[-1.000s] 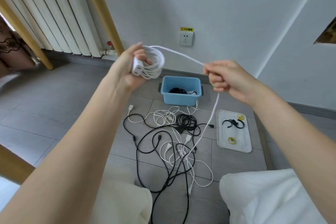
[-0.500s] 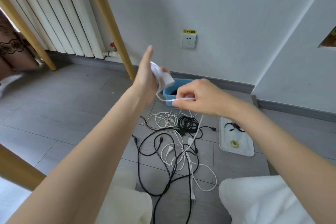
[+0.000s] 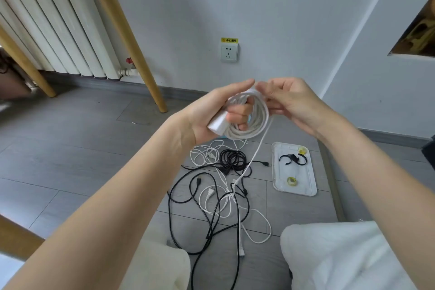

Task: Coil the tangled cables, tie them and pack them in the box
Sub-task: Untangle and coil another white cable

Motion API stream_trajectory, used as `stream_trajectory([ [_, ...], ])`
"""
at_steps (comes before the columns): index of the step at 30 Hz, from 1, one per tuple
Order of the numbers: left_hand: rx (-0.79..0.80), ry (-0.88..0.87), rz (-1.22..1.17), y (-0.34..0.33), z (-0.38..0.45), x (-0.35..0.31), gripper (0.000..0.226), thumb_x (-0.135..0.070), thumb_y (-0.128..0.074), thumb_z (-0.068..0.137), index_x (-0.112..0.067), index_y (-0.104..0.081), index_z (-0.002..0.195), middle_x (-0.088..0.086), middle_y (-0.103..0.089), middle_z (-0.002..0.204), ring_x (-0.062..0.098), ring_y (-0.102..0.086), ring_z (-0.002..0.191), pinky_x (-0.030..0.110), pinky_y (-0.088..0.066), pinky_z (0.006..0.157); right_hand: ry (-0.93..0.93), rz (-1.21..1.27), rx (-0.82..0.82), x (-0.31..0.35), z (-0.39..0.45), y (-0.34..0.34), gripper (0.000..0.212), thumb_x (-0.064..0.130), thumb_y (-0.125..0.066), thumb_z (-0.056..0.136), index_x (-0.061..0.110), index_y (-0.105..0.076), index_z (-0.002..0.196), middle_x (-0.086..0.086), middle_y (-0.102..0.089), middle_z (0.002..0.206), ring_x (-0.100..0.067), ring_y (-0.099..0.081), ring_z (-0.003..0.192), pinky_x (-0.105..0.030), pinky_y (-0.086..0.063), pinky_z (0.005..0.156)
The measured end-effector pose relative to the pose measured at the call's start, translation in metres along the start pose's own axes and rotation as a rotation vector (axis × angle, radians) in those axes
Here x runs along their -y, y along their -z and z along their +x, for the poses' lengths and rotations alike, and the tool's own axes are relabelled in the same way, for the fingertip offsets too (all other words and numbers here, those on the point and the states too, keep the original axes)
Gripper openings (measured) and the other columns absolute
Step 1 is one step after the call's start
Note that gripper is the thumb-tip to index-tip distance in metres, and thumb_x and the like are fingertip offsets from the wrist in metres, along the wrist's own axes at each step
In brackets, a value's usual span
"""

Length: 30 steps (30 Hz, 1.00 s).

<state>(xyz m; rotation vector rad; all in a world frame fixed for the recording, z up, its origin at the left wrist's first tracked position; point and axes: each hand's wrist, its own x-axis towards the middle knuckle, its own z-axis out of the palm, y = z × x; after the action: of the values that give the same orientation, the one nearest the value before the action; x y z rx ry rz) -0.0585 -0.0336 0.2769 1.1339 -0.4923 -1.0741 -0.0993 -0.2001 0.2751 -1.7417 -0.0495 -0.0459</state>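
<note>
My left hand (image 3: 219, 110) grips a coil of white cable (image 3: 255, 122) together with its white plug block (image 3: 217, 125), fingers curled through the loops. My right hand (image 3: 289, 101) pinches the cable at the top of the coil. A loose white strand (image 3: 256, 155) hangs from the coil down to the floor. Below lies a tangle of black and white cables (image 3: 219, 190), with a small black coil (image 3: 233, 159) among them. The blue box is almost fully hidden behind my hands.
A white tray (image 3: 308, 186) on the floor at right holds black ties (image 3: 293, 159) and yellow tape rolls (image 3: 292, 181). A wooden chair leg (image 3: 131, 49) and a radiator (image 3: 58, 37) stand at left. A wall socket (image 3: 229, 52) is ahead. My knees are at the bottom.
My right hand swung from out at the right, down under the coil, then up to its top, laying another loop. My left hand turned with the coil and came lower, hiding the box.
</note>
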Motion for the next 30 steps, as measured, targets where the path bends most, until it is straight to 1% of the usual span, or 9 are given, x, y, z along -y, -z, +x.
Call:
stream_trajectory([
  [3,0.195,-0.047,-0.163,-0.006,0.001,-0.009,0.024,-0.031,-0.036,0.093,-0.012,-0.038,0.079,-0.013,-0.028,0.042,-0.001,-0.036,0.033,0.018,-0.041,0.052,-0.038,0.063,-0.121,0.0,-0.003,0.008,0.034,0.03,-0.055,0.09,0.011,-0.05,0.062,0.008,-0.035,0.038,-0.007,-0.028,0.035,-0.018,-0.028,0.04],
  [7,0.385,-0.098,-0.509,-0.005,0.002,-0.02,0.022,-0.022,-0.043,0.092,-0.002,-0.047,0.084,-0.002,-0.036,0.046,0.011,-0.04,0.036,0.029,-0.049,0.06,-0.249,-0.114,-0.277,-0.015,0.002,0.017,0.038,0.017,-0.042,0.095,0.015,-0.036,0.057,0.007,-0.028,0.034,-0.011,-0.02,0.034,-0.021,-0.023,0.044],
  [11,0.058,-0.269,-0.78,-0.005,0.008,-0.018,0.025,-0.021,-0.047,0.092,-0.006,-0.046,0.072,0.004,-0.05,0.05,0.017,-0.054,0.043,0.027,-0.053,0.061,-0.374,-0.359,-0.136,-0.032,0.002,-0.002,0.041,0.025,-0.033,0.099,0.012,-0.044,0.061,0.001,-0.036,0.042,-0.013,-0.029,0.035,-0.022,-0.026,0.044],
  [17,-0.337,-0.57,-0.865,0.002,0.01,-0.023,0.038,-0.02,-0.035,0.101,-0.006,-0.047,0.068,0.005,-0.055,0.055,0.016,-0.053,0.062,0.025,-0.042,0.076,-0.226,-0.454,0.153,-0.037,0.002,-0.046,0.044,0.028,-0.03,0.102,0.011,-0.052,0.068,-0.002,-0.054,0.05,-0.014,-0.044,0.041,-0.021,-0.04,0.049],
  [20,-0.444,-0.675,-0.862,0.015,-0.001,-0.032,0.04,-0.021,-0.033,0.102,-0.003,-0.05,0.071,0.007,-0.056,0.051,0.017,-0.053,0.058,0.024,-0.042,0.068,-0.279,-0.27,0.273,-0.039,0.002,-0.047,0.039,0.031,-0.039,0.1,0.008,-0.054,0.073,-0.007,-0.062,0.06,-0.014,-0.056,0.049,-0.018,-0.047,0.053],
  [23,-0.437,-0.765,-0.882,0.025,-0.011,-0.039,0.036,-0.021,-0.035,0.102,-0.003,-0.051,0.077,0.008,-0.059,0.054,0.016,-0.055,0.058,0.025,-0.048,0.062,-0.302,-0.387,0.377,-0.047,0.002,-0.043,0.039,0.029,-0.041,0.099,0.007,-0.058,0.071,-0.007,-0.067,0.074,-0.016,-0.063,0.064,-0.021,-0.051,0.07],
  [25,-0.499,-0.753,-0.745,0.026,-0.007,-0.037,0.033,-0.019,-0.034,0.102,-0.005,-0.049,0.076,0.004,-0.059,0.056,0.013,-0.058,0.056,0.026,-0.052,0.058,-0.224,-0.556,0.407,-0.047,0.002,-0.049,0.038,0.024,-0.04,0.1,0.012,-0.054,0.067,-0.001,-0.064,0.068,-0.011,-0.06,0.06,-0.017,-0.048,0.067],
  [27,-0.664,-0.716,-0.407,0.025,0.003,-0.029,0.034,-0.011,-0.033,0.102,-0.009,-0.044,0.071,-0.002,-0.056,0.052,0.008,-0.056,0.051,0.026,-0.048,0.058,-0.049,-0.733,0.379,-0.036,0.003,-0.057,0.04,0.024,-0.041,0.099,0.02,-0.048,0.06,0.008,-0.057,0.056,-0.003,-0.052,0.049,-0.018,-0.043,0.061],
  [30,-0.836,-0.461,0.513,0.023,0.015,-0.01,0.036,-0.005,-0.038,0.099,-0.008,-0.043,0.063,0.0,-0.048,0.051,0.001,-0.046,0.04,0.012,-0.037,0.047,0.196,-0.898,0.239,-0.007,0.007,-0.054,0.038,0.026,-0.05,0.095,0.029,-0.047,0.058,0.012,-0.047,0.051,-0.002,-0.045,0.047,-0.021,-0.039,0.057],
])
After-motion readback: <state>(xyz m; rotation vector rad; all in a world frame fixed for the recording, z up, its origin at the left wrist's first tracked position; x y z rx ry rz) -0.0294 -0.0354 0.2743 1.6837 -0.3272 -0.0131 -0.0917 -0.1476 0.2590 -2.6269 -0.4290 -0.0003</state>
